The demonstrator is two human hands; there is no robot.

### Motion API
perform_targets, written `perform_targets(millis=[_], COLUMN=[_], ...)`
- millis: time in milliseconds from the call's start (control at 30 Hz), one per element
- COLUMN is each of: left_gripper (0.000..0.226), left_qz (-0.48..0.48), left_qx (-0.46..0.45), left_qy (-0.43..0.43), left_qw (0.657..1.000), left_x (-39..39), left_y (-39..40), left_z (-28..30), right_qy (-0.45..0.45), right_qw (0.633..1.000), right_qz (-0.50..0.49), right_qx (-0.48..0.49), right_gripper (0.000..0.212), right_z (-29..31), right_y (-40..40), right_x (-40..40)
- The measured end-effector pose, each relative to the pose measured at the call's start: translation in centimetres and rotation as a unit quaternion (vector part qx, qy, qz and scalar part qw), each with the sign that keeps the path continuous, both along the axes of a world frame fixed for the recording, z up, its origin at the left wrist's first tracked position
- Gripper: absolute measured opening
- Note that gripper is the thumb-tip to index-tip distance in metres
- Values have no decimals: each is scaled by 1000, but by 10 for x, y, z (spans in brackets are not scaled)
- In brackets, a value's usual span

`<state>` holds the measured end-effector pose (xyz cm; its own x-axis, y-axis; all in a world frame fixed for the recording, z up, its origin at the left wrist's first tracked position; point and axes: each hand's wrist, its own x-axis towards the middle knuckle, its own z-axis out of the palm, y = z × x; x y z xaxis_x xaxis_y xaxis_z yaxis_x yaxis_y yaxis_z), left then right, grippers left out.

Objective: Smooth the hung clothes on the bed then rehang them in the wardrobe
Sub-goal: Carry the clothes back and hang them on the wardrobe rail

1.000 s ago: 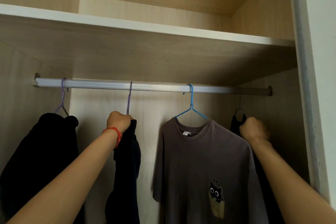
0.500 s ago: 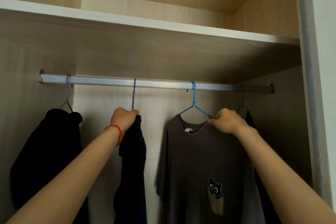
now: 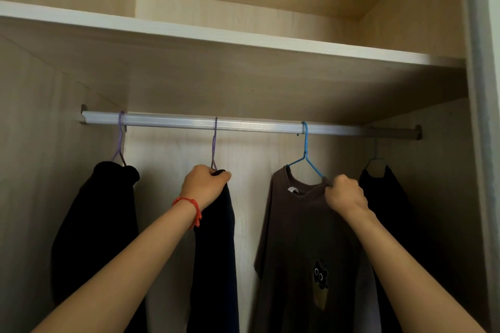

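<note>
I'm seeing dim light coming in from the front, the shelf [image 3: 243,38] casting shadow beneath (dark clothes losing detail); edges are bowing.
</note>
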<state>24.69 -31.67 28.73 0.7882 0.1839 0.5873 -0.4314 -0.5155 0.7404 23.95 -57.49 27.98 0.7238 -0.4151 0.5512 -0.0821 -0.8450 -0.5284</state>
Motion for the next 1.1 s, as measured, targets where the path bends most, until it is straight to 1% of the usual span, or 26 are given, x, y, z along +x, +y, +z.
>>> perform_targets(millis=[133, 200, 400, 667, 833, 900, 1000, 1033, 1100], left_gripper=[13, 10, 10, 12, 23, 19, 5, 5, 25], left_qz=[-15, -24, -34, -37, -26, -19, -15, -16, -18], left_qx=[-1, -6, -24, -39, -55, -51, -40, -35, -31], left_qy=[-1, -3, 3, 3, 4, 3, 9, 7, -6], left_qw=[1000, 1000, 999, 999, 998, 999, 999, 999, 999], left_x=[1, 1, 0, -8, -13, -16, -22, -25, -29], left_y=[1, 1, 3, 7, 6, 5, 3, 1, -1], left_z=[-1, -1, -2, -2, -3, -4, -6, -8, -12], right_qy=[-6, -9, -19, -19, -18, -17, -25, -38, -85], right_qw=[1000, 1000, 999, 1000, 999, 999, 998, 997, 994], right_qz=[1, 6, 23, 19, 29, 35, 53, 62, 75], right_qx=[-9, -18, -17, -16, -3, 0, -5, -8, -12], right_gripper=[29, 29, 28, 25, 28, 30, 33, 31, 27], right_z=[3, 4, 1, 0, 1, 0, -3, -5, -11], right_y=[8, 13, 31, 34, 29, 26, 20, 17, 11], right_x=[-5, -8, -5, -7, -12, -16, -26, -31, -42])
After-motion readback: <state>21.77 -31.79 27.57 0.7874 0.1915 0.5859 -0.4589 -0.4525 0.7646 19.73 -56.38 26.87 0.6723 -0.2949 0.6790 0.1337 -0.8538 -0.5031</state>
